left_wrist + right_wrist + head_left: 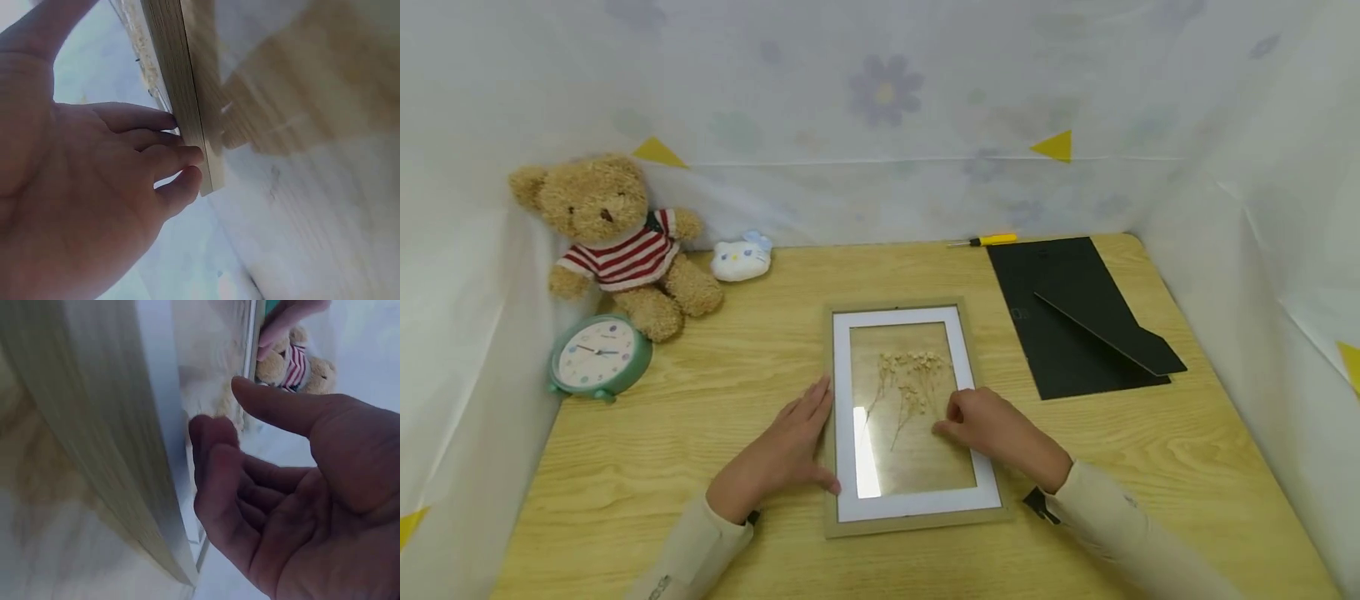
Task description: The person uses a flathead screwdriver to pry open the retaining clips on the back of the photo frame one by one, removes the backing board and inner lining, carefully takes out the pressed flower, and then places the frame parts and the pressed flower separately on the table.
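A picture frame (919,527) with a pale wooden border and white mat lies flat on the table. Several sprigs of dried flowers (910,400) lie in its window, under or on a clear surface; I cannot tell which. Along the frame's left edge my left hand (786,442) rests, fingers extended; the left wrist view shows its fingertips touching the wooden side (178,75). Over the window's right part is my right hand (996,425), fingers bent beside the rightmost stem. In the right wrist view its thumb and fingertips stand apart, and nothing is visible between them.
A black backing board (1060,333) with a raised stand flap lies on the right, near a yellow-handled screwdriver (996,240). On the left are a teddy bear (625,258), a green alarm clock (601,357) and a small white plush head (742,260). White cloth (820,100) surrounds the table.
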`<action>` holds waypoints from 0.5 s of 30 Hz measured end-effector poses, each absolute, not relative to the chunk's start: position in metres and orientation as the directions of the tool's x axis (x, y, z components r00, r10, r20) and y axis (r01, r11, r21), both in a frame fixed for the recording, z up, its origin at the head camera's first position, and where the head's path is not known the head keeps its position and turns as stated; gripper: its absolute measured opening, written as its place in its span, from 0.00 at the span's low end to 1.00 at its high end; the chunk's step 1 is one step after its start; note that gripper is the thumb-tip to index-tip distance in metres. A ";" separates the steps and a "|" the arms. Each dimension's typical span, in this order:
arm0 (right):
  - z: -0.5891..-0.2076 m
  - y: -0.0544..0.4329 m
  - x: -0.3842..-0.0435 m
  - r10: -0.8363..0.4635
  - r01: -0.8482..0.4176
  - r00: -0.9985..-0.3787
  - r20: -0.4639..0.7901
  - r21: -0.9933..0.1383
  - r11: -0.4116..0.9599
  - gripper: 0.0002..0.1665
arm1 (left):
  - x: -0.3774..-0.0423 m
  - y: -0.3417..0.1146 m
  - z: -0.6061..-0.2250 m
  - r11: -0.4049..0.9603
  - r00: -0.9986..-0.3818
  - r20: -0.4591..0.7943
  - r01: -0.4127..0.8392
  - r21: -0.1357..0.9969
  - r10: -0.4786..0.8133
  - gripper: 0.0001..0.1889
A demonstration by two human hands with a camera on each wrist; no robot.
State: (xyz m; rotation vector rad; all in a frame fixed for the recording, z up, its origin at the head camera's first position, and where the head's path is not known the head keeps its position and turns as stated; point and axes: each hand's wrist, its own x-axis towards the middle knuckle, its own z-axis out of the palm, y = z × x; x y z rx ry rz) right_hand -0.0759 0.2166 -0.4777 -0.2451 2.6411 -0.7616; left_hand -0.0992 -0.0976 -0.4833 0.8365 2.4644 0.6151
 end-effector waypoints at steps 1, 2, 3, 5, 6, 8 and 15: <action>-0.481 0.214 -0.076 -0.259 -0.054 -0.915 -0.310 -0.541 0.839 0.13 | -0.097 -0.098 -0.484 0.716 -0.709 -0.277 0.445 0.537 0.648 0.72; -0.484 0.212 -0.077 -0.252 -0.054 -0.918 -0.306 -0.534 0.844 0.14 | -0.094 -0.099 -0.484 0.718 -0.711 -0.276 0.447 0.534 0.647 0.72; -0.486 0.210 -0.077 -0.246 -0.058 -0.923 -0.297 -0.525 0.849 0.15 | -0.092 -0.099 -0.484 0.719 -0.712 -0.272 0.451 0.530 0.647 0.72; -0.488 0.206 -0.078 -0.236 -0.069 -0.932 -0.274 -0.506 0.860 0.17 | -0.086 -0.100 -0.485 0.720 -0.713 -0.273 0.448 0.530 0.645 0.75; -0.489 0.205 -0.078 -0.229 -0.071 -0.937 -0.265 -0.496 0.865 0.18 | -0.083 -0.100 -0.485 0.719 -0.713 -0.274 0.444 0.535 0.645 0.77; -0.489 0.202 -0.079 -0.213 -0.073 -0.945 -0.250 -0.472 0.879 0.18 | -0.079 -0.100 -0.485 0.719 -0.712 -0.279 0.438 0.540 0.644 0.80; -0.487 0.199 -0.078 -0.172 -0.056 -0.958 -0.229 -0.439 0.897 0.23 | -0.072 -0.100 -0.485 0.704 -0.709 -0.255 0.459 0.541 0.658 0.81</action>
